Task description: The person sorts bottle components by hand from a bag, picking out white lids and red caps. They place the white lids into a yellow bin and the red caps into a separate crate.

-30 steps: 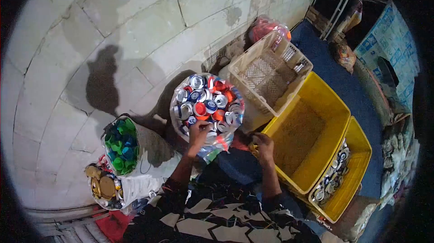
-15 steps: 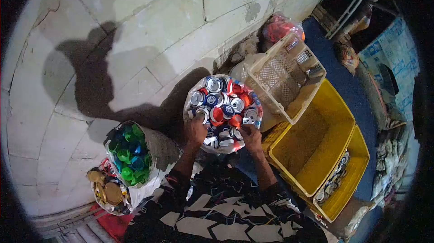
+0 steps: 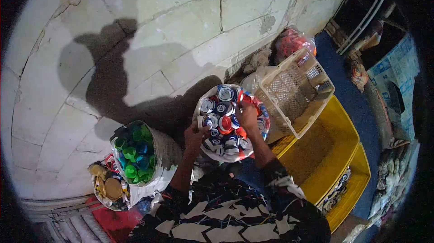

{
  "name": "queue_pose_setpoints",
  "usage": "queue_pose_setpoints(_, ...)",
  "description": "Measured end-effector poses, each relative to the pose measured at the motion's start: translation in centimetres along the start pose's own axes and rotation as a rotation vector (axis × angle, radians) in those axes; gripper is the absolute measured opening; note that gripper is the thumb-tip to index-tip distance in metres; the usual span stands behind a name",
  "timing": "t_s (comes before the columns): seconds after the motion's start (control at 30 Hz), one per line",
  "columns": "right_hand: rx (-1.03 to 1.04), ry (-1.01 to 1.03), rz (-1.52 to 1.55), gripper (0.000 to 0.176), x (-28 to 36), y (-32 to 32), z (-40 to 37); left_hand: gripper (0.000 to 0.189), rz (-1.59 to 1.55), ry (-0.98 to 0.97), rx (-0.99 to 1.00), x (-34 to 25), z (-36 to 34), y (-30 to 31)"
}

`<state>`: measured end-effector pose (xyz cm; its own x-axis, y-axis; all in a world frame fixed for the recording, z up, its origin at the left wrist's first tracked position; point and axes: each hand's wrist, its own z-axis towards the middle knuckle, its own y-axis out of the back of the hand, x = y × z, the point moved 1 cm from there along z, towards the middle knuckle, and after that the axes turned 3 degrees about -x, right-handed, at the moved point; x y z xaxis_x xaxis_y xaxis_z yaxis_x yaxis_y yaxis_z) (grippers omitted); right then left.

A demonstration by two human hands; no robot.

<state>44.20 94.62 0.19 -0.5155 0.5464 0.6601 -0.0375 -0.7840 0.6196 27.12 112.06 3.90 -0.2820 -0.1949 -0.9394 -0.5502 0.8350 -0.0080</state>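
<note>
A round sack (image 3: 220,156) full of metal drink cans stands upright in front of me, the cans silver, blue and red. At its left side my left hand (image 3: 194,135) has its fingers closed round a silver-and-white can (image 3: 201,122). My right hand (image 3: 247,117) reaches over the right part of the pile, beside red cans (image 3: 226,123). Its fingertips point down among the cans, and I cannot see whether they grip one.
On the left, a sack (image 3: 156,152) holds green and blue plastic pieces; behind it sits a container of lids (image 3: 114,188). To the right are a white mesh crate (image 3: 296,134) and yellow bins (image 3: 312,161), one with can pieces inside. A pale block wall (image 3: 190,21) rises beyond.
My right hand has moved up and across from the sack's near edge to the upper right of the pile. My left hand stays at the left side. The view has shifted slightly.
</note>
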Motion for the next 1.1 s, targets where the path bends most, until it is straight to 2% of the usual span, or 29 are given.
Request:
queue_pose_setpoints(0.13, 0.148, 0.043, -0.346, 0.024, -0.5, -3.6, 5.5, 0.028, -0.155, -0.053, 0.034, -0.3, -1.6, 0.5)
queue_pose_setpoints(0.2, 0.206, 0.03, -0.492, 0.027, -0.4, -5.4, 7.0, 0.034, -0.13, -0.005, -0.027, 0.2, -2.1, 0.8)
queue_pose_setpoints(0.27, 0.256, 0.019, -0.498, 0.029, -0.9, -6.9, 7.3, 0.041, -0.106, 0.054, -0.09, 1.0, -2.9, 1.0)
queue_pose_setpoints(0.33, 0.297, 0.066, -0.601, 0.031, -2.2, -8.0, 6.7, 0.05, -0.099, -0.038, -0.202, 2.7, -2.8, 1.1)
queue_pose_setpoints(0.37, 0.227, 0.098, -0.601, 0.033, -3.2, -8.7, 6.5, 0.05, -0.052, -0.078, -0.253, 2.8, -3.1, 1.2)
queue_pose_setpoints(0.47, 0.398, -0.099, -0.48, 0.035, -0.5, -5.6, 7.5, 0.043, -0.167, -0.176, -0.245, 3.1, -2.7, 1.6)
queue_pose_setpoints(0.5, 0.166, -0.038, -0.421, 0.031, 0.0, -4.8, 6.7, 0.039, -0.248, -0.204, -0.214, 3.3, -2.3, 1.8)
queue_pose_setpoints(0.6, 0.04, -0.117, 0.008, 0.03, -0.7, -3.1, 6.4, 0.025, -0.115, -0.214, -0.126, 2.5, -0.7, 1.9)
queue_pose_setpoints(0.7, 0.068, -0.25, 0.247, 0.023, -3.1, -2.1, 5.1, 0.022, -0.135, -0.131, -0.058, -0.5, -0.5, 0.5)
queue_pose_setpoints(0.73, 0.075, -0.295, 0.327, 0.021, -1.5, -0.3, 4.9, 0.022, -0.1, -0.121, -0.03, -1.8, -0.3, -0.3)
queue_pose_setpoints(0.77, 0.153, -0.518, 0.683, 0.017, 0.1, 1.6, 3.8, 0.022, -0.065, -0.111, -0.001, -3.1, -0.2, -1.1)
queue_pose_setpoints(0.8, 0.115, -0.514, 0.725, 0.017, 1.8, 3.1, 3.2, 0.022, -0.029, -0.101, 0.028, -3.6, -0.1, -1.9)
queue_pose_setpoints(0.83, 0.077, -0.509, 0.767, 0.016, 2.9, 4.2, 2.5, 0.036, 0.149, -0.562, 0.154, -2.7, 0.8, -2.0)
queue_pose_setpoints(0.93, -0.011, -0.469, 0.894, 0.02, 5.8, 6.2, 0.1, 0.037, 0.196, -0.453, 0.209, -4.7, 0.1, -5.0)
queue_pose_setpoints(0.97, -0.027, -0.471, 0.849, 0.022, 5.6, 6.0, -0.9, 0.039, 0.221, -0.493, 0.298, -6.1, -0.5, -5.8)
queue_pose_setpoints(1.03, -0.057, -0.421, 0.659, 0.029, 5.7, 6.4, -2.6, 0.04, 0.261, -0.463, 0.217, -7.1, -2.1, -7.0)
queue_pose_setpoints(1.1, -0.063, -0.489, 0.667, 0.03, 5.7, 6.9, -3.3, 0.041, 0.335, -0.512, 0.142, -6.5, -2.3, -7.5)
